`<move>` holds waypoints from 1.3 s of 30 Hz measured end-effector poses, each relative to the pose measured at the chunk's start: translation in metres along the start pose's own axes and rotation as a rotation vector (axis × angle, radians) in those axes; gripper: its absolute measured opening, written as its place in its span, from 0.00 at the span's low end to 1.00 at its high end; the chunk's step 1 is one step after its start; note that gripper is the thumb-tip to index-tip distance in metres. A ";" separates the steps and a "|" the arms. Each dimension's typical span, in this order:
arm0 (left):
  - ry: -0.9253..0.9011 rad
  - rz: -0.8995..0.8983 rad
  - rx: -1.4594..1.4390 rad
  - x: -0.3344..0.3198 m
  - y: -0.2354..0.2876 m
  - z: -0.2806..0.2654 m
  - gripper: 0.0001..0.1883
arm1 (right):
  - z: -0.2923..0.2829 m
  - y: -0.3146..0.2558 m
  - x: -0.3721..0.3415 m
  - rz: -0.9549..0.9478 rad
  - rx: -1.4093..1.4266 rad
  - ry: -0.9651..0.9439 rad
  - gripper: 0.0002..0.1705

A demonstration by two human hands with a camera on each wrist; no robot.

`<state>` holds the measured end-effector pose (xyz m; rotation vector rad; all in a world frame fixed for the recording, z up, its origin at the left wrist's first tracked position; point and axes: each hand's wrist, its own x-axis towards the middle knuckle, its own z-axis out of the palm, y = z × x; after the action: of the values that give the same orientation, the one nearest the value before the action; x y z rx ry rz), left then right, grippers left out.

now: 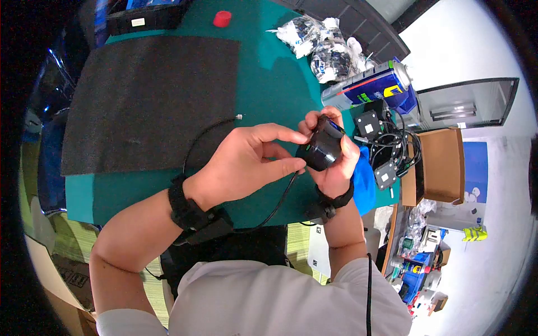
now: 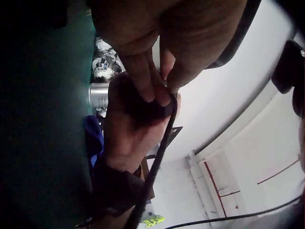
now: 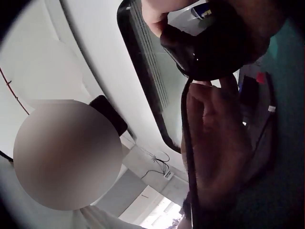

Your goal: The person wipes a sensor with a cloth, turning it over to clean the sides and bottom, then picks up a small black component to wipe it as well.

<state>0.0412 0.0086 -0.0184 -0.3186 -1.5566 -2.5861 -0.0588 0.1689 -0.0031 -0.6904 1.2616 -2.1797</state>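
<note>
A glossy black rounded device (image 1: 322,150) with a cable is held up over the green table. My right hand (image 1: 338,171) grips it, thumb along the near side and fingers curled round the far side. From the left, my left hand (image 1: 238,159) pinches the device's end between thumb and fingers. The left wrist view shows those fingertips (image 2: 161,97) close to where the black cable (image 2: 159,160) leaves the device. In the right wrist view the device (image 3: 209,55) overlaps the left fingers. Its underside is hidden in my right palm.
A black mat (image 1: 151,103) covers the table's left part, with a cable connector (image 1: 239,117) over its edge. To the right are a spray can (image 1: 367,87), bagged parts (image 1: 330,59), black modules with cables (image 1: 386,173) and a blue cloth (image 1: 364,182). A red cap (image 1: 222,19) lies at the back.
</note>
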 end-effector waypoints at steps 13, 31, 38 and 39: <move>0.046 -0.155 -0.001 0.005 0.002 -0.002 0.15 | -0.002 -0.001 0.005 0.100 0.179 0.149 0.26; 0.126 -0.193 0.016 0.008 0.001 -0.006 0.07 | -0.015 0.008 0.004 0.440 0.251 0.022 0.29; 0.186 -0.159 0.056 0.008 0.011 -0.008 0.07 | -0.020 0.007 0.000 0.474 0.539 -0.021 0.21; 0.214 -0.134 0.054 0.008 0.011 -0.009 0.09 | -0.019 0.005 0.000 0.464 0.643 -0.027 0.19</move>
<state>0.0345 -0.0047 -0.0113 0.0686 -1.6173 -2.5669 -0.0701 0.1787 -0.0162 -0.1409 0.5583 -1.9905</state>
